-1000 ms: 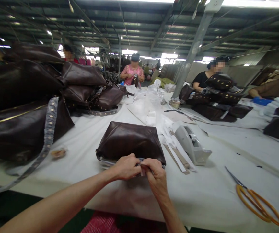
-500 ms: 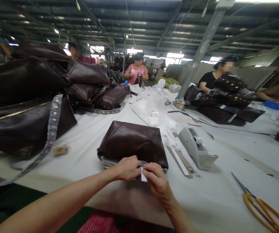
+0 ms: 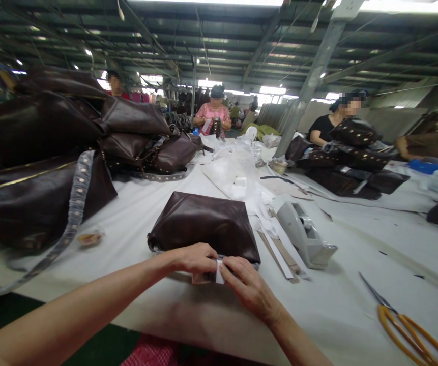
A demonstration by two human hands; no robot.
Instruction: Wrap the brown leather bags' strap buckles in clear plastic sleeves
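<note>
A dark brown leather bag [image 3: 203, 223] lies on the white-covered table in front of me. Along its near side a narrow white strip [image 3: 220, 272] stands out between my two hands, over a dark band whose kind I cannot make out. My left hand [image 3: 198, 258] is closed, its fingertips pressing at the strip's left side. From the right, my right hand [image 3: 247, 282] pinches the strip with thumb and fingers. Plastic wrapping shows under the bag's near edge, and the hands partly hide it.
A grey tape dispenser [image 3: 304, 234] stands right of the bag beside white and brown strips [image 3: 282, 249]. Orange-handled scissors [image 3: 405, 325] lie at the right front. Stacked brown bags [image 3: 35, 203], one with a plastic-wrapped studded strap [image 3: 79, 188], fill the left. Several people work beyond.
The view has shifted slightly. Both hands stay at the bag's near edge, and the right hand lies flatter over the strip. More of the brownish band shows below the left fingers.
</note>
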